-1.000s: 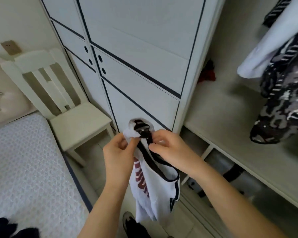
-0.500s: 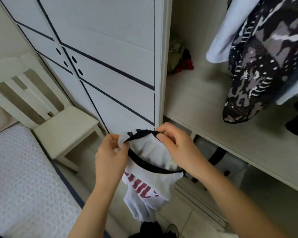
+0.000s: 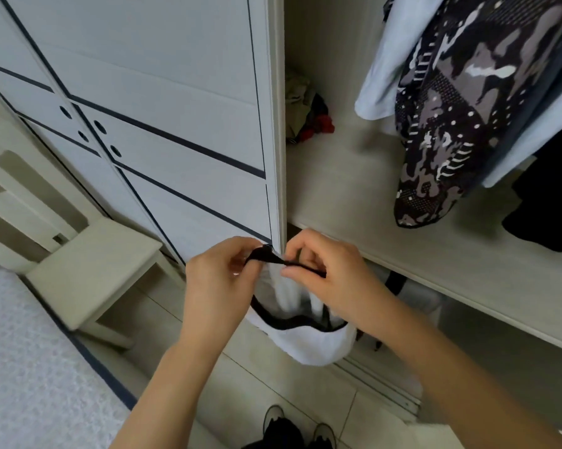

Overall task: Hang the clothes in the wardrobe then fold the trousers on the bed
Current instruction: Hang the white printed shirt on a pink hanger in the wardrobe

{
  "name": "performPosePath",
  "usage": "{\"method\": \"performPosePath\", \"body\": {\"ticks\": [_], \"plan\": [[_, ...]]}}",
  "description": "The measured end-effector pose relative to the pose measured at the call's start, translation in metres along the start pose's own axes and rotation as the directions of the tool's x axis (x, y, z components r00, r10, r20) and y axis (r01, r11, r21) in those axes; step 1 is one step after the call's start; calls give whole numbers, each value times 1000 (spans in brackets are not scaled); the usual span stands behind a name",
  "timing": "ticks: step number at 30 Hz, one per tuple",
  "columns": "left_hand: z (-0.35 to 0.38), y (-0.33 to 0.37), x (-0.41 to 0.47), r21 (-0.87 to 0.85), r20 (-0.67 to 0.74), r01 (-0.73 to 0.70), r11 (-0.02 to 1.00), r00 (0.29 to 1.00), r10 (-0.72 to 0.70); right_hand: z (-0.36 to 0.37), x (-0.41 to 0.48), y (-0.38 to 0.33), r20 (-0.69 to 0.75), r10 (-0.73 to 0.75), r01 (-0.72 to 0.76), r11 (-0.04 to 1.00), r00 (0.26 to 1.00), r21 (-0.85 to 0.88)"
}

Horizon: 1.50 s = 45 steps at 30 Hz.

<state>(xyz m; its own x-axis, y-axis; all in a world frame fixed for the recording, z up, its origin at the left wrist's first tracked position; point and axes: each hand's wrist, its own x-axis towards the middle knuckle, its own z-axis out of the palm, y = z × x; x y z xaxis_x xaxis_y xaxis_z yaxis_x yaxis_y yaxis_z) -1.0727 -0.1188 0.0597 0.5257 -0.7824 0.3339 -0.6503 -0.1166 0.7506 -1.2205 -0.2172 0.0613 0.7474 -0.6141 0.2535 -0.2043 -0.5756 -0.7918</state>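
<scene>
Bedroom in a home. White wardrobe (image 3: 176,124) with dark-lined panelled doors, one side open. Inside, a camouflage-print garment (image 3: 451,124) and a pale blue shirt (image 3: 380,76) hang above a pale wood-grain shelf (image 3: 338,196), with crumpled clothes (image 3: 305,115) bundled in its back corner. Bed (image 3: 20,367) with textured white cover at lower left, cream wooden chair (image 3: 91,260) just beside it. Pale tiled floor (image 3: 273,384).

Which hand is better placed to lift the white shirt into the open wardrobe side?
Probably the right hand: it pinches the white shirt by its black trim, near the open shelf. The left hand pinches too, but faces the closed door.
</scene>
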Motion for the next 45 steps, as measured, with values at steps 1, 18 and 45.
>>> {"method": "performPosePath", "body": {"ticks": [1, 18, 45], "plan": [[-3, 5, 3, -45, -10, 0, 999, 1000, 0, -2, -1, 6, 14, 29, -29, 999, 999, -20], [-20, -59, 44, 162, -70, 284, 945, 959, -276, -40, -10, 55, -334, 174, -255, 942, 926, -217], [-16, 15, 89, -488, 455, 466, 738, 857, -241, -76, -21, 79, -448, 133, -326, 862, 884, -388]]}}
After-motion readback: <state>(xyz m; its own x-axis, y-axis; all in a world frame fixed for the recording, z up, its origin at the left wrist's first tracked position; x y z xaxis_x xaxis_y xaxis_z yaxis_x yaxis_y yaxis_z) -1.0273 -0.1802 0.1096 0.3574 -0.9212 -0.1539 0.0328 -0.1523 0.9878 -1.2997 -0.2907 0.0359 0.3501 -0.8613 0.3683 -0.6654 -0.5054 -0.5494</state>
